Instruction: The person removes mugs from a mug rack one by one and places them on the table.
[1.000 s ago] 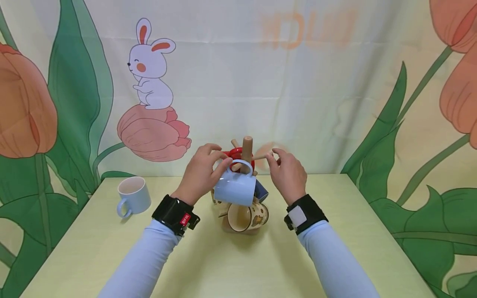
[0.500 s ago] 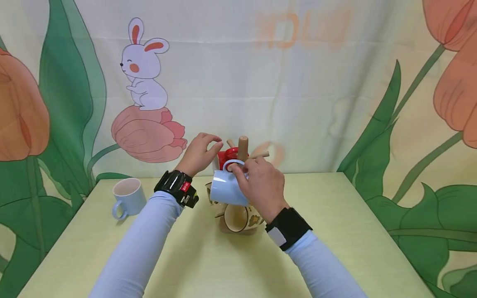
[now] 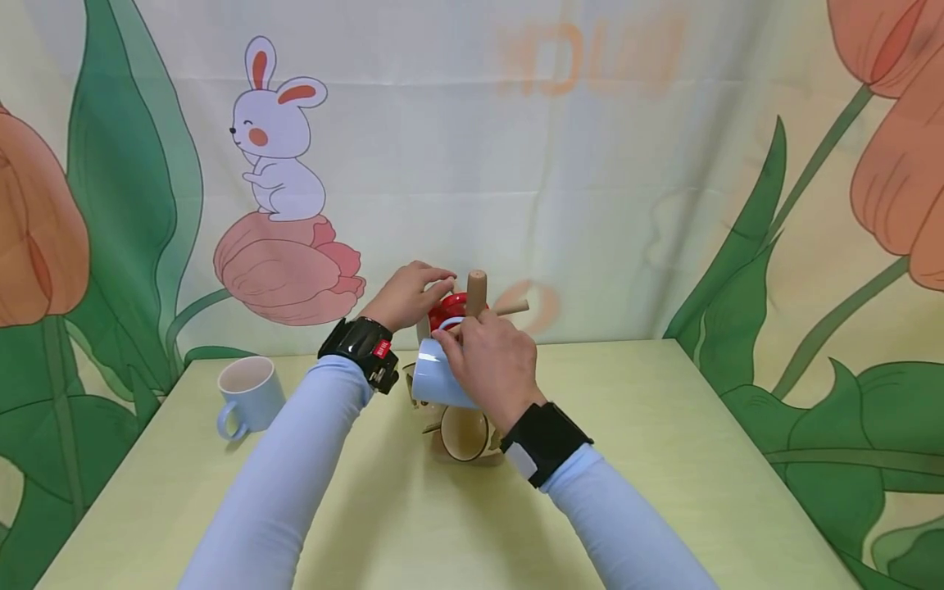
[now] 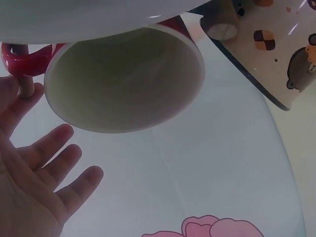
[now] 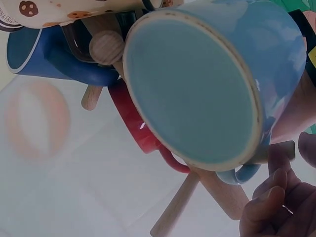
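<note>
A wooden mug tree (image 3: 477, 291) stands at the back of the table, hung with several mugs. My left hand (image 3: 411, 297) is behind its left side. In the left wrist view its thumb and forefinger pinch the tip of a wooden peg (image 4: 25, 88), which passes through the red mug's (image 4: 29, 61) handle; the other fingers are spread. My right hand (image 3: 492, 360) is in front, pinching the end of another peg (image 5: 284, 151) beside the light blue mug's (image 3: 437, 375) handle. That mug hangs tilted, partly hidden by the hand. Beneath it shows a cream patterned mug (image 3: 465, 434).
Another light blue mug (image 3: 252, 395) stands upright on the table (image 3: 649, 492) to the left. A dark blue mug (image 5: 29, 52) hangs on the tree's far side. A bare peg (image 3: 514, 307) juts out to the right. A printed curtain (image 3: 413, 123) hangs behind.
My right hand has left the right-hand peg and moved left to the light blue mug's peg. My left hand has left that mug and moved back to the red mug's peg.
</note>
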`<state>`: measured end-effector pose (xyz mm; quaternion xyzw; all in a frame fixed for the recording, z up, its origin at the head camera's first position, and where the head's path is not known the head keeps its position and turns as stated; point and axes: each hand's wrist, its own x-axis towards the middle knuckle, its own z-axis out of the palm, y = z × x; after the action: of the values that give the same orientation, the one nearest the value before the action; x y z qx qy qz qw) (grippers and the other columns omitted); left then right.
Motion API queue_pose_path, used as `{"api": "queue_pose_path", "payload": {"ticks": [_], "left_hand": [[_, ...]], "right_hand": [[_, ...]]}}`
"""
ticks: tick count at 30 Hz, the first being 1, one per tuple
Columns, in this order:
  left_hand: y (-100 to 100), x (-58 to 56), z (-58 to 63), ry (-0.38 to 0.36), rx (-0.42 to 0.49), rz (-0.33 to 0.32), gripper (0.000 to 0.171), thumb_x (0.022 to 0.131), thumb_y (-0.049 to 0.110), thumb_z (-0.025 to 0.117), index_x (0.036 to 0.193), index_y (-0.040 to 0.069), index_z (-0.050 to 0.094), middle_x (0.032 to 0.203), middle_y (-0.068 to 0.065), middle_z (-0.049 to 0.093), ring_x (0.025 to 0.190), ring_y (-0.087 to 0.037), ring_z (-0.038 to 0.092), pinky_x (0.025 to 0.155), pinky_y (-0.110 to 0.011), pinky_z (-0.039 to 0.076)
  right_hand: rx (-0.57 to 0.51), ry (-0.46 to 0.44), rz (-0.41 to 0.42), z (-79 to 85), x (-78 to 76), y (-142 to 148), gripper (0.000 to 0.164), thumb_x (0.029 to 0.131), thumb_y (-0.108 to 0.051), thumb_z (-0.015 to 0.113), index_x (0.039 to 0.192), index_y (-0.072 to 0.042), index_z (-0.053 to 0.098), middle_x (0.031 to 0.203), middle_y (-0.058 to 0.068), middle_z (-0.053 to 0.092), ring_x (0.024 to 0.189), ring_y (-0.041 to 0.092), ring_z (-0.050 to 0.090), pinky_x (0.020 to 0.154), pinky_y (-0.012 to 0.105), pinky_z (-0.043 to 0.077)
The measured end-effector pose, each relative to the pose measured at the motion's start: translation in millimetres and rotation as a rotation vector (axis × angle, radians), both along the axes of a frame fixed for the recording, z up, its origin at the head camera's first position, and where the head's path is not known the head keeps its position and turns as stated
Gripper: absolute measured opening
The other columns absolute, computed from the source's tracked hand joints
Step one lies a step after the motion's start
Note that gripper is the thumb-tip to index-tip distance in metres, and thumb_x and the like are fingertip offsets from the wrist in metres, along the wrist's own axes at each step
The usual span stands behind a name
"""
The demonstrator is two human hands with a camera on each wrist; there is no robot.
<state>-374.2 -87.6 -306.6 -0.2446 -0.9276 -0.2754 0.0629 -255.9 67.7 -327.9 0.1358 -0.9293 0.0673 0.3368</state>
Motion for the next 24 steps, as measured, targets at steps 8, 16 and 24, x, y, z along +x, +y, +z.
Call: {"api": "queue_pose_path", "payload": {"ticks": [8,16,24], "left_hand": [[1.6,1.0,2.6,-0.011,-0.012,-0.048,0.041,0.106,0.025,0.046,0.142,0.004,0.053,0.135,-0.022,0.056,0.128,-0.037,0.048,0.107,-0.051,0.039],[1.8,3.3,3.6,-0.040,0.014,-0.032,0.040,0.106,0.025,0.046,0.138,0.004,0.056,0.131,-0.022,0.058,0.125,-0.037,0.050,0.104,-0.051,0.041],[3.4,4.4,2.4,-0.030,0.014,-0.012,0.039,0.106,0.025,0.047,0.137,0.005,0.058,0.129,-0.022,0.059,0.123,-0.037,0.051,0.103,-0.051,0.042]], "right_hand": [[0.010,0.000,-0.030,1.2,-3.7,-2.0,0.045,0.093,-0.056,0.060,0.089,-0.015,0.079,0.069,0.004,0.058,0.056,0.021,0.059,0.042,0.030,0.042],[0.032,-0.040,-0.054,1.4,-3.4,-4.3,0.046,0.096,-0.052,0.059,0.087,-0.010,0.076,0.074,0.004,0.061,0.062,0.020,0.061,0.047,0.031,0.046],[0.025,-0.066,-0.067,1.2,-3.6,-5.7,0.047,0.096,-0.052,0.059,0.084,-0.009,0.073,0.073,0.005,0.060,0.061,0.020,0.060,0.046,0.030,0.046]]}}
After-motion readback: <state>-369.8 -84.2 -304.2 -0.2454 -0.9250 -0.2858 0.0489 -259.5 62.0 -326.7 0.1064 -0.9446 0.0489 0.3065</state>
